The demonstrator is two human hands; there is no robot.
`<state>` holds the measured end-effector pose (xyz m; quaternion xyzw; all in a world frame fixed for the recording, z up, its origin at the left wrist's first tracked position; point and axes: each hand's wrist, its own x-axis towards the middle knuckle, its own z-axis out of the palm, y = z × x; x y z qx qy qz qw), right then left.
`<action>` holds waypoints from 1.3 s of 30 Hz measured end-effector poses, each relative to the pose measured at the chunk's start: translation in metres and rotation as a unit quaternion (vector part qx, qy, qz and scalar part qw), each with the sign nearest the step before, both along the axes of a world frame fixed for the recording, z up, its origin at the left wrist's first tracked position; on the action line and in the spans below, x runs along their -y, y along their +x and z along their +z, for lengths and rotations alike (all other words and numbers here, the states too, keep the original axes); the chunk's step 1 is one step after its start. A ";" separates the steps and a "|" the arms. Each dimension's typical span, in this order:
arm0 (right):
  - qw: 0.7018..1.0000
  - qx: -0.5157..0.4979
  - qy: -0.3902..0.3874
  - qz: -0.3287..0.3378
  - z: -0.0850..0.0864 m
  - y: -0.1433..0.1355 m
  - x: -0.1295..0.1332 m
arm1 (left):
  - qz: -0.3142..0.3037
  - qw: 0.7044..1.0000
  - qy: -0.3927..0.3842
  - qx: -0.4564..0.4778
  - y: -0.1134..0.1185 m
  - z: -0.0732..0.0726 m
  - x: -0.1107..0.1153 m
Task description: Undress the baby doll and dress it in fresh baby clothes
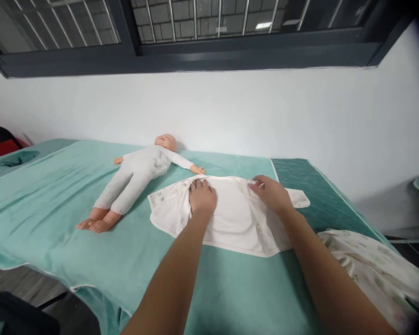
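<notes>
A small white baby shirt (232,214) lies spread open on the green sheet, its printed left panel folded outward. My left hand (202,197) rests flat on the shirt near its upper left part, fingers apart. At the upper right of the shirt, my right hand (270,190) has its thumb and fingers closed on the edge of the cloth near the collar. One sleeve sticks out to the right beyond this hand. Behind and left of the shirt, a baby doll (139,167) in white clothes lies on its back, one arm reaching toward the shirt's top edge.
The green sheet (73,186) covers the bed or table, with a darker green mat (296,174) at the right. A crumpled patterned cloth (373,265) lies at the lower right. A white wall (230,111) stands behind. A dark object (17,316) is at the lower left.
</notes>
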<state>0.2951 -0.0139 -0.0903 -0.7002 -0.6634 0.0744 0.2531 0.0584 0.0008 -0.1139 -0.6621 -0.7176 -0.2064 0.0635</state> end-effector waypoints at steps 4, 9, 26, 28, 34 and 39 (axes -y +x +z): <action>0.994 0.014 -0.018 0.102 -0.012 0.003 0.008 | -0.002 1.000 0.006 -0.001 0.000 0.000 0.001; 0.999 0.011 -0.032 -0.001 -0.007 0.008 0.003 | -0.006 1.000 0.007 0.003 0.000 0.000 0.000; 0.976 0.134 0.007 0.172 -0.035 -0.029 0.019 | -0.006 1.000 0.004 0.028 -0.001 0.004 0.005; 0.975 0.154 -0.001 0.157 -0.037 -0.031 0.020 | -0.015 0.998 0.014 0.067 -0.001 0.007 0.006; 0.973 0.178 -0.020 0.145 -0.037 -0.031 0.022 | -0.106 0.979 0.034 0.169 -0.010 0.026 0.031; 0.960 0.213 -0.107 0.146 -0.015 -0.035 0.015 | -0.178 0.949 0.097 0.242 -0.078 0.023 0.091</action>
